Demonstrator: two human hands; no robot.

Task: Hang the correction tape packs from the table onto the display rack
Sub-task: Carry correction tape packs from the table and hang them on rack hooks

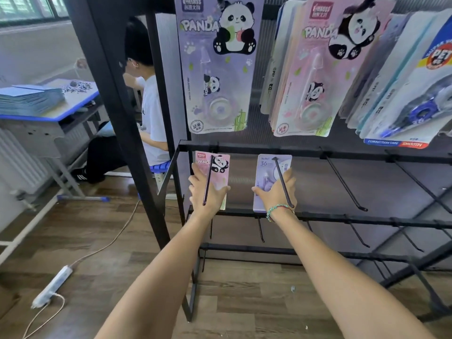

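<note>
Gripping pink panda pack [221, 172], lilac pack [265, 172]

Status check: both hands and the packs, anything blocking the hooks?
Left hand holds pink panda pack on its hook. Right hand holds lilac pack likewise. Nothing blocking.

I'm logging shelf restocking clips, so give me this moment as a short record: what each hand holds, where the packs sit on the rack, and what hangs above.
left hand: left hand grips a pink panda pack, threaded on a hook of the middle rail
right hand: right hand, beaded bracelet at the wrist, grips a lilac pack on the next hook
top row: lilac panda pack, pink panda packs, blue and white packs
free hooks: to the right
background: seated person, desk
</note>
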